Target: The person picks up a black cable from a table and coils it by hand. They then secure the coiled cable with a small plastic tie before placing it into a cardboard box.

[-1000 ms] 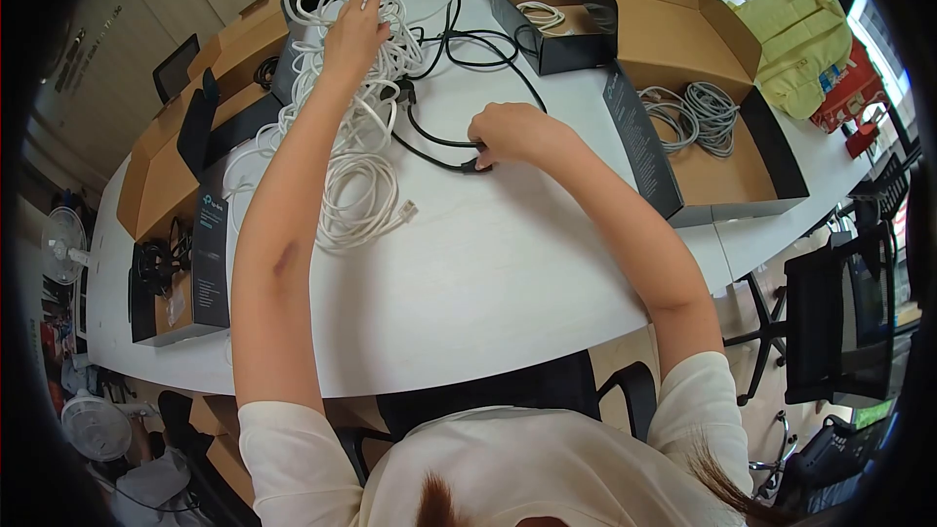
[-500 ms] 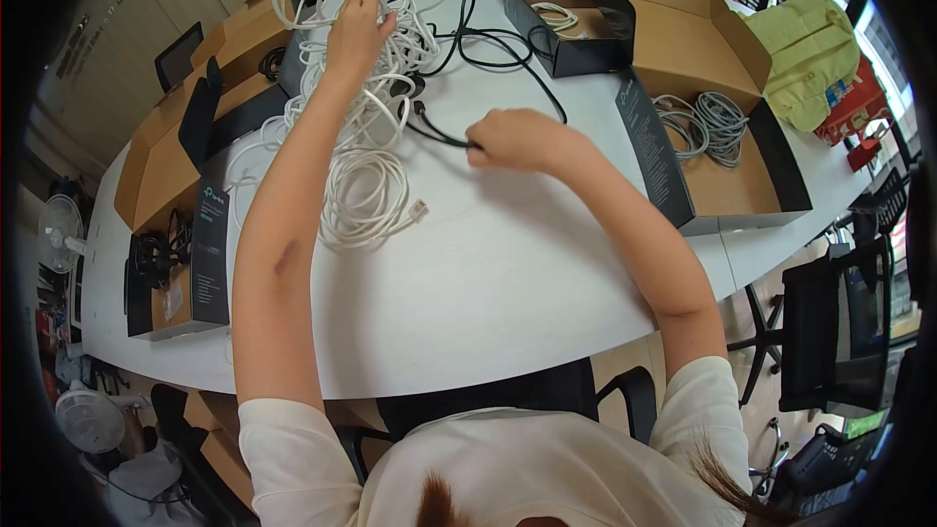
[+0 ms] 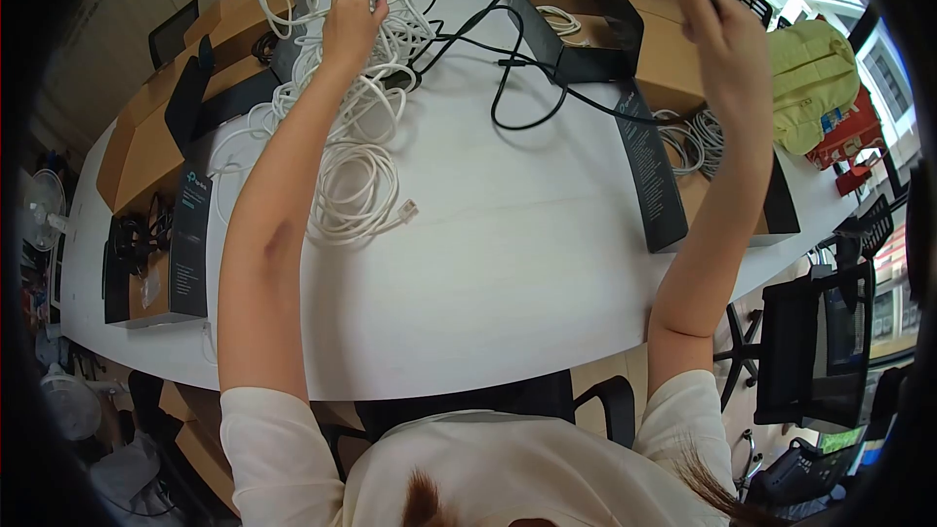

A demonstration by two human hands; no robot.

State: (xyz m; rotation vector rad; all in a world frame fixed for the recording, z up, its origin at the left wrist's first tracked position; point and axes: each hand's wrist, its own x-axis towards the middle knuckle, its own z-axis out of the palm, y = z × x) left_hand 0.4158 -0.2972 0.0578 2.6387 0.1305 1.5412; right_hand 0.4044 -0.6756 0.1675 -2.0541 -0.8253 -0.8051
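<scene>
A tangled heap of white cables (image 3: 390, 34) lies at the back left of the table. My left hand (image 3: 351, 24) is on top of the heap, its fingers closed around some white strands, with a few loops standing up behind it. My right hand (image 3: 717, 34) is raised at the far right, gripping a black cable (image 3: 488, 15). That cable arches up from beside the heap to my right hand, and part of it trails in loops on the tabletop. A coiled white network cable (image 3: 353, 193) rests in front of the heap.
An open box (image 3: 181, 263) with black cables stands at left, another box (image 3: 229, 102) behind it. At right, one box (image 3: 652, 185) holds grey coiled cable (image 3: 698, 144); a farther box (image 3: 595, 63) holds white cable. A yellow-green bag (image 3: 810, 88) sits at the right edge.
My right hand has swung up and to the right, pulling the black cable out and lifting it over the right boxes. My left hand stays on the white heap.
</scene>
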